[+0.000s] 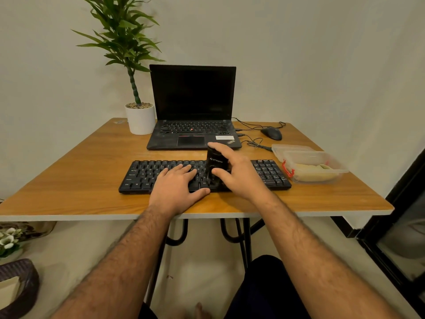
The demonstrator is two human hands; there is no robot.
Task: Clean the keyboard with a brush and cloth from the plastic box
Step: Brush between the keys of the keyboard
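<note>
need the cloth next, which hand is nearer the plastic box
Right. The right hand holds the brush over the keyboard, beside the plastic box; the left hand lies farther away.

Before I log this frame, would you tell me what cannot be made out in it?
All in the head view:
- Brush bristles: lower end blurred, partly hidden behind the right hand.
- Keyboard middle keys: covered by both hands; the left hand lies flat on them.
- Plastic box contents: something pale yellow inside, its shape unclear through the cloudy wall.
- Laptop sticker text: too small to read.
</note>
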